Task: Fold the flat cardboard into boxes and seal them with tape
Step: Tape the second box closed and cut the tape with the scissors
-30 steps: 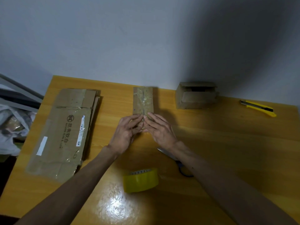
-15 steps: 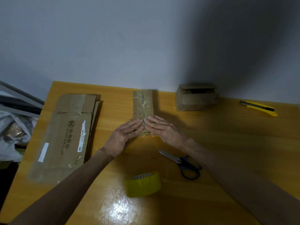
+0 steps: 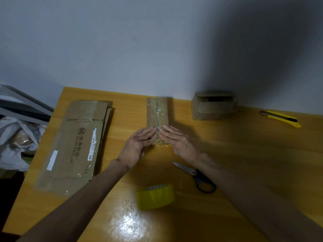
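A narrow folded cardboard box point(image 3: 157, 111) lies in the middle of the wooden table point(image 3: 244, 154), with shiny tape running along its top seam. My left hand point(image 3: 138, 145) and my right hand point(image 3: 178, 142) lie flat with straight fingers on the box's near end, fingertips almost meeting at the seam. A roll of yellow tape point(image 3: 156, 196) sits near the front edge between my forearms. Flat cardboard sheets point(image 3: 73, 144) are stacked at the left.
Scissors with dark handles point(image 3: 197, 177) lie just right of my right wrist. A small folded box point(image 3: 214, 105) stands at the back against the wall. A yellow utility knife point(image 3: 281, 116) lies at the far right. White plastic bags point(image 3: 15, 142) sit beyond the table's left edge.
Both hands have slid a little toward me along the box's near end, staying flat on the tape. The view has shifted slightly, so the scissors now show fully.
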